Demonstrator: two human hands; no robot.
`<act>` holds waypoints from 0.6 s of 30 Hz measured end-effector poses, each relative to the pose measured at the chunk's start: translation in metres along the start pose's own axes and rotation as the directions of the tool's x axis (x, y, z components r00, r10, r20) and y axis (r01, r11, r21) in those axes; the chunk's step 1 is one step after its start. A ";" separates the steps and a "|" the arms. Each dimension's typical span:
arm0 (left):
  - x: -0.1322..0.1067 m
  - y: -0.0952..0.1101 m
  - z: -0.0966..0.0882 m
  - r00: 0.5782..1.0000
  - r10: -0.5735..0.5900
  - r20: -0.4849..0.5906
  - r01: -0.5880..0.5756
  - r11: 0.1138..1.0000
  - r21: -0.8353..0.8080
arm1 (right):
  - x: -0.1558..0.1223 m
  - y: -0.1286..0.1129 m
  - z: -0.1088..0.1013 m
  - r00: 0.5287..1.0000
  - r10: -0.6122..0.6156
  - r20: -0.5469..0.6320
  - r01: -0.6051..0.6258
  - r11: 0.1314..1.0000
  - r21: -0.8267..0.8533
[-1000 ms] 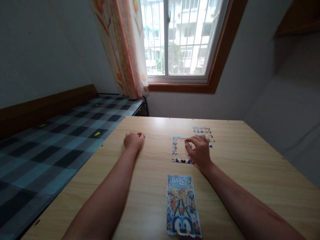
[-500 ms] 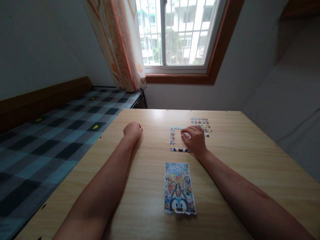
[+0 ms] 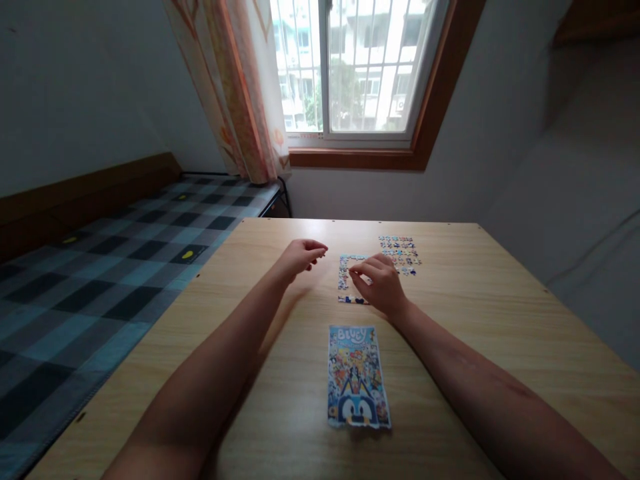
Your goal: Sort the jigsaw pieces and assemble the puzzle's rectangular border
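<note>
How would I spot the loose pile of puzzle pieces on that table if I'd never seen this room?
Start at the wooden table under the window. Past the right hand, toward the far edge, lies the loose pile of puzzle pieces. Unlike the puzzle frame to its left, a hollow rectangle of joined pieces, it is a filled, scattered patch, and far smaller than the picture packet nearer you.
</note>
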State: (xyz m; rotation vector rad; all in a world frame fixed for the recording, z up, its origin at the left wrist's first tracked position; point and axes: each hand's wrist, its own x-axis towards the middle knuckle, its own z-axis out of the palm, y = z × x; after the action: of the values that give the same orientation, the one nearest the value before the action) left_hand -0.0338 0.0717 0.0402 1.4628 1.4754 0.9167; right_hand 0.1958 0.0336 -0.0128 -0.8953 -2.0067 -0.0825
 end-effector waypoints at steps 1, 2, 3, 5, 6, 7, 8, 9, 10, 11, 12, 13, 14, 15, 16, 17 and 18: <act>-0.004 0.001 0.012 1.000 -0.013 0.003 0.013 0.999 -0.051 | 0.000 -0.001 0.000 1.000 -0.015 -0.001 0.015 1.000 0.003; -0.007 0.002 0.023 1.000 -0.023 0.012 0.024 0.995 -0.095 | 0.000 -0.001 0.000 1.000 -0.027 -0.003 0.027 1.000 0.004; -0.010 0.001 0.032 0.999 -0.031 0.022 0.034 0.990 -0.136 | -0.001 -0.001 0.000 0.999 -0.034 0.001 0.034 0.999 0.004; -0.015 -0.001 0.045 0.999 -0.036 0.028 0.041 0.979 -0.199 | -0.001 -0.001 -0.001 0.999 -0.034 0.018 0.034 0.999 0.002; -0.017 -0.002 0.049 0.999 -0.035 0.029 0.040 0.975 -0.220 | -0.001 -0.001 -0.001 0.999 -0.029 0.027 0.029 1.000 -0.001; -0.018 -0.003 0.051 0.999 -0.032 0.031 0.038 0.972 -0.233 | -0.001 0.000 -0.001 0.999 -0.023 0.035 0.023 1.000 -0.004; -0.019 -0.003 0.052 0.999 -0.029 0.035 0.036 0.971 -0.237 | -0.001 0.000 -0.001 0.999 -0.017 0.038 0.017 1.000 -0.007; -0.019 -0.003 0.053 0.999 -0.026 0.041 0.035 0.972 -0.233 | -0.001 0.001 -0.002 0.999 -0.013 0.037 0.013 1.000 -0.011; -0.020 -0.003 0.053 0.998 -0.024 0.053 0.035 0.975 -0.219 | -0.001 0.001 -0.002 1.000 -0.010 0.029 0.010 1.000 -0.017; -0.020 -0.003 0.052 0.998 -0.021 0.067 0.034 0.979 -0.201 | -0.001 0.001 -0.002 1.000 -0.008 0.020 0.008 1.000 -0.023; -0.020 -0.002 0.052 0.997 -0.019 0.080 0.034 0.983 -0.181 | -0.001 0.002 -0.002 1.000 -0.006 0.011 0.006 1.000 -0.029; -0.020 -0.002 0.051 0.996 -0.018 0.090 0.033 0.986 -0.164 | -0.001 0.002 -0.002 1.000 -0.004 0.003 0.004 0.999 -0.035; -0.020 -0.002 0.050 0.995 -0.018 0.101 0.033 0.988 -0.153 | -0.001 0.002 -0.001 1.000 0.000 -0.001 0.000 0.999 -0.041; -0.020 -0.002 0.049 0.994 -0.019 0.110 0.035 0.988 -0.150 | -0.001 0.003 -0.001 1.000 0.003 -0.002 -0.003 0.999 -0.044; -0.020 -0.002 0.049 0.992 -0.022 0.120 0.040 0.988 -0.152 | -0.001 0.003 -0.001 1.000 0.006 0.000 -0.006 0.999 -0.044; -0.019 -0.002 0.048 0.991 -0.029 0.133 0.049 0.987 -0.154 | -0.001 0.004 -0.001 1.000 0.007 0.003 -0.007 0.999 -0.042; -0.019 -0.003 0.047 0.988 -0.039 0.147 0.061 0.986 -0.154 | -0.001 0.004 -0.001 1.000 0.008 0.004 -0.008 0.999 -0.038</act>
State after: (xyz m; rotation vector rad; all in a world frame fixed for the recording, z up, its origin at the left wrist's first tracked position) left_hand 0.0077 0.0500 0.0211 1.3414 1.2985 0.8588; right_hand 0.1992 0.0355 -0.0145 -0.9279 -2.0117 -0.1145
